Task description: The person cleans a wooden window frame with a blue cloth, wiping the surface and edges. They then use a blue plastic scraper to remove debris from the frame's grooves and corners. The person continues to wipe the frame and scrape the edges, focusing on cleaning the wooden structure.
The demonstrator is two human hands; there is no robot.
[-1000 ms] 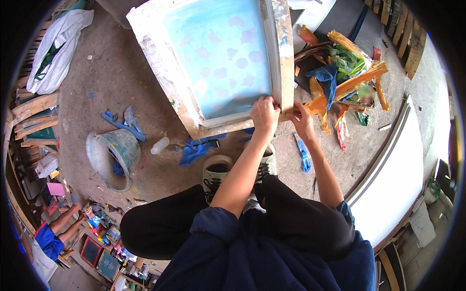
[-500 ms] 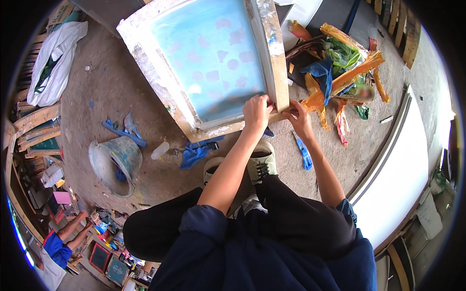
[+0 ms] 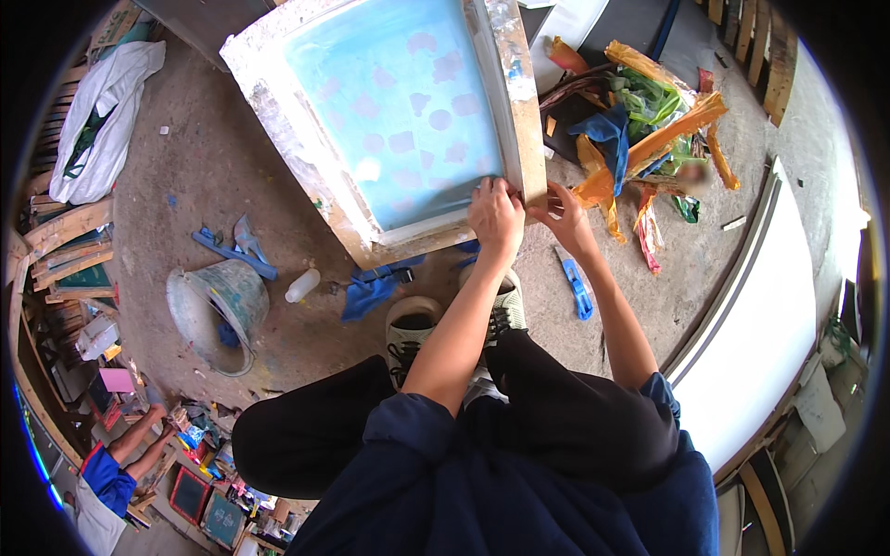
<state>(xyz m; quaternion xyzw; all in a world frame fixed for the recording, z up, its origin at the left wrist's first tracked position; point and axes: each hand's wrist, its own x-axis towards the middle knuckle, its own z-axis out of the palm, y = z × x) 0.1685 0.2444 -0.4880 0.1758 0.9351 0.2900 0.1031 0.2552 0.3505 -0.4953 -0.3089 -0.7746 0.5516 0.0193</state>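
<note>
Both hands shifted along wooden screen frame (image 3: pixel 525 111) corner.

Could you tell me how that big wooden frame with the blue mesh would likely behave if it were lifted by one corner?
The screen frame has thick timber rails, so it would probably stay stiff. It is large beside the left hand and right hand at its corner, so likely unwieldy there. The thin blue mesh looks easily punctured.

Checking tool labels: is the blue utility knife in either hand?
No: the blue utility knife lies on the ground, while the left hand and right hand grip the wooden screen frame.
</note>
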